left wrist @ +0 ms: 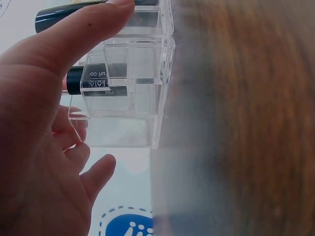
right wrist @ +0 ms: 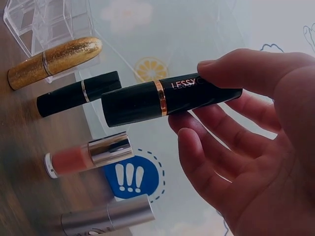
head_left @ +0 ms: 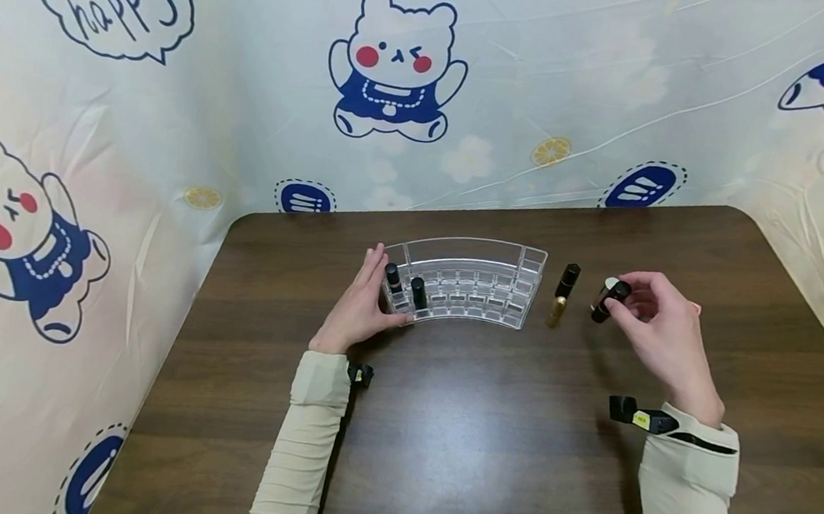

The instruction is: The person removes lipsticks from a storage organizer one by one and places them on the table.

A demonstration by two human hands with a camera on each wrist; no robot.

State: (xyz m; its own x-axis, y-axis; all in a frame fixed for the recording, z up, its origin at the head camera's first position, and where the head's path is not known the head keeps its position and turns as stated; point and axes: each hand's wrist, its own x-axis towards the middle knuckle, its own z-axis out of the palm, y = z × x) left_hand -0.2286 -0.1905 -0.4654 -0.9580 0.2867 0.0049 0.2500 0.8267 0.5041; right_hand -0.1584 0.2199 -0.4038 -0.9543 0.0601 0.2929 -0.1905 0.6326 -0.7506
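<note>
A clear acrylic lipstick organizer point(head_left: 467, 250) stands on the table, with one dark tube point(head_left: 394, 278) and another dark tube point(head_left: 419, 293) upright in its left slots. My left hand point(head_left: 357, 306) holds its left end, thumb at the front corner and fingers along the side. In the right wrist view, my right hand point(right wrist: 246, 152) pinches a black lipstick point(right wrist: 133, 104) with a gold band, raised and tilted. Beyond it stand a gold lipstick point(right wrist: 54, 64), a slimmer black tube point(right wrist: 78, 93), a pink lip gloss point(right wrist: 88, 155) with a silver cap, and a silver tube point(right wrist: 108, 216).
The brown wooden table point(head_left: 421, 459) has rounded far corners. A pale printed cloth point(head_left: 247, 106) with cartoon bears hangs behind and beside it. The organizer's middle and right compartments show no tubes.
</note>
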